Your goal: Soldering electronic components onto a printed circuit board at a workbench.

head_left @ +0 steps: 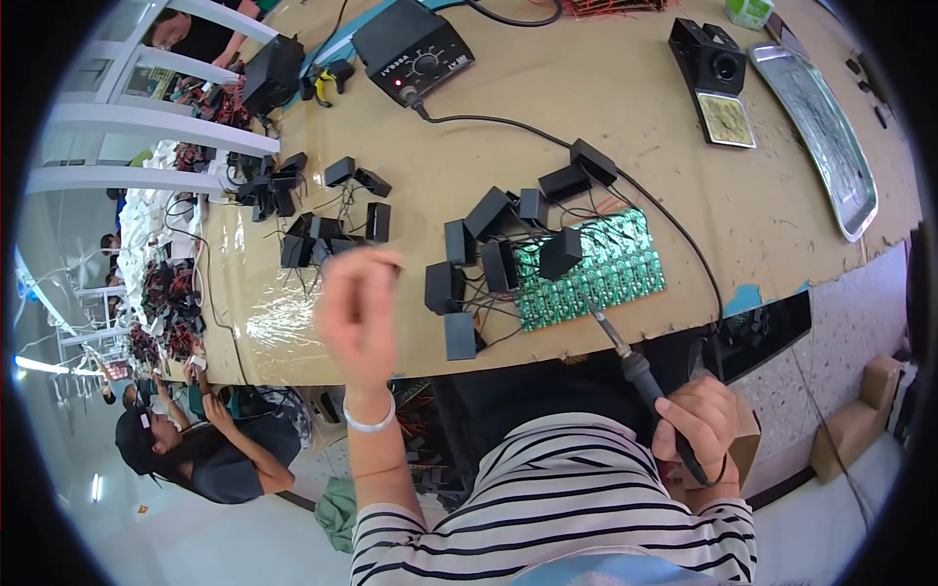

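Observation:
My right hand (702, 422) is closed round a soldering iron (640, 376), whose metal tip points at the lower edge of a green circuit board panel (625, 264). Several black plastic housings (444, 287) lie along the panel's left and far sides, with thin dark wires running onto the board. One black housing (561, 254) rests on top of the panel. My left hand (360, 308), smeared by motion, is over the table left of the panel, beside a second group of wired black housings (324, 230). Its fingers look curled, but whether they hold anything is unclear.
A black soldering station (414, 51) stands at the back; its cable (674, 220) curves right of the panel. Yellow-handled cutters (323, 86) lie left of it. An iron stand with sponge (725, 119) and a metal tray (826, 142) are at right. Another person (220, 449) sits at left.

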Demonstrator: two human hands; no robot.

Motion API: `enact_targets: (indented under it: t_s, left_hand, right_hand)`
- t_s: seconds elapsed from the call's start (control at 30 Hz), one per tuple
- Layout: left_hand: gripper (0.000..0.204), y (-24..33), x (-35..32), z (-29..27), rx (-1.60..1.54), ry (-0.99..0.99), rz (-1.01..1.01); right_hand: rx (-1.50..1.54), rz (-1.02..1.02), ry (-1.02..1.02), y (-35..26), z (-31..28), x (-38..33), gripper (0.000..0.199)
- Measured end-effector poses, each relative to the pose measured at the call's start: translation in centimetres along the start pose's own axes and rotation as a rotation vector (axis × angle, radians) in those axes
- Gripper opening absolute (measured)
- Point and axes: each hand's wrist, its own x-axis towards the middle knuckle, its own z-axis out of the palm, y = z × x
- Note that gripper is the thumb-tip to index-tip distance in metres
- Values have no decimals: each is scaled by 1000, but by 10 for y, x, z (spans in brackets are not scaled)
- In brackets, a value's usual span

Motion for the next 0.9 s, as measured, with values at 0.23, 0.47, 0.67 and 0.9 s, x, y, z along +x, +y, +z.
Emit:
enact_targets:
  t_s: [0.23, 0.47, 0.67, 0.9]
  left_hand:
    - [28, 21, -11, 57, 508, -579, 419]
    - [20, 14, -14, 72, 602, -643, 400]
    - [16, 13, -13, 78, 600, -609, 395]
    - [13, 16, -11, 79, 589, -646, 326]
  right_hand:
    - [35, -19, 7, 5, 9, 0, 30]
    - [48, 4, 12, 11, 22, 0, 24]
    - [69, -10, -13, 18, 26, 0, 40]
    - [20, -53, -23, 18, 30, 3, 32]
